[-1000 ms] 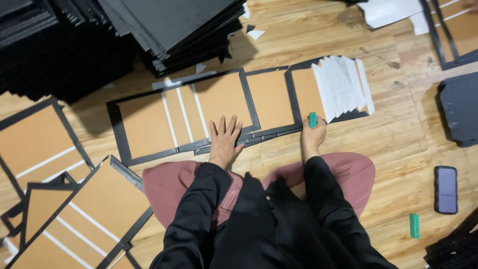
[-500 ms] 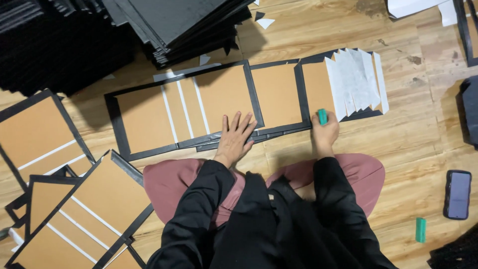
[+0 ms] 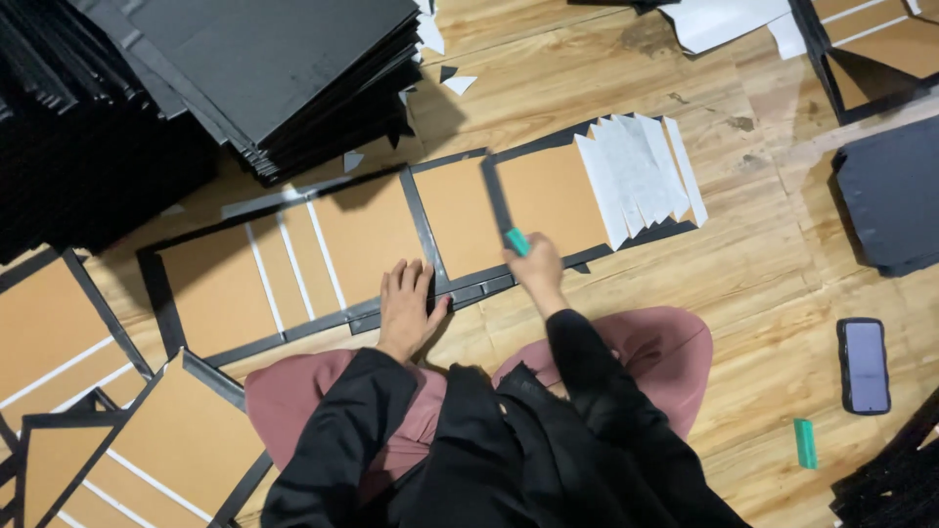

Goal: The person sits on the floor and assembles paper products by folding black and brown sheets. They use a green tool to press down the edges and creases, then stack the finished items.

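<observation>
A long flat board (image 3: 372, 235) of brown cardboard panels framed in black lies on the wooden floor in front of my knees. My left hand (image 3: 405, 308) presses flat on its near black edge, fingers spread. My right hand (image 3: 536, 266) is shut on a small green scraper (image 3: 516, 242), its tip against the black strip between two brown panels. Several white paper strips (image 3: 638, 176) lie fanned over the board's right end.
Tall stacks of black sheets (image 3: 245, 68) stand at the back left. More brown-and-black boards (image 3: 176, 430) lie at my left. A phone (image 3: 865, 365) and a second green scraper (image 3: 804, 442) rest on the floor at right, near a dark panel (image 3: 895, 196).
My right hand with the green scraper has slid left along the board's near edge, onto the black strip between panels. My left hand has stayed flat on the edge.
</observation>
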